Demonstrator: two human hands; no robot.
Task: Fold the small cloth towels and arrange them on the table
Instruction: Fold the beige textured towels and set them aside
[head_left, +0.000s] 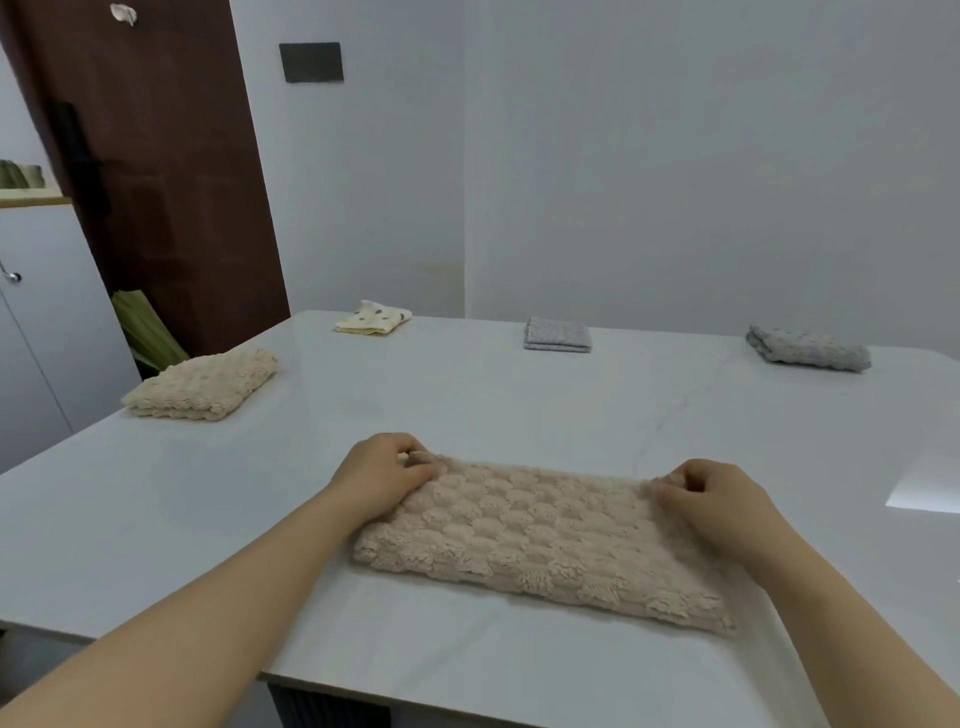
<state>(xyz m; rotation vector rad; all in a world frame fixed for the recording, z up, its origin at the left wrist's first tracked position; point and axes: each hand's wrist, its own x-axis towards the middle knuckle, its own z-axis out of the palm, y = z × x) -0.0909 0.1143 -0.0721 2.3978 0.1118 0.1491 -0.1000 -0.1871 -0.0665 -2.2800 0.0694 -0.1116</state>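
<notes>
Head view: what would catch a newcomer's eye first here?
The beige bubbly towel lies as a rectangle on the table near its front edge, the left hand and right hand pinching its far corners. Four folded towels lie beyond: a matching beige towel at the left edge, and a yellow spotted towel, a flat grey towel and a fluffy grey towel along the far side.

Bare forearms reach forward; left grip (384, 475) and right grip (719, 501), fingers curled, each pinch a corner of the beige towel (540, 540).
</notes>
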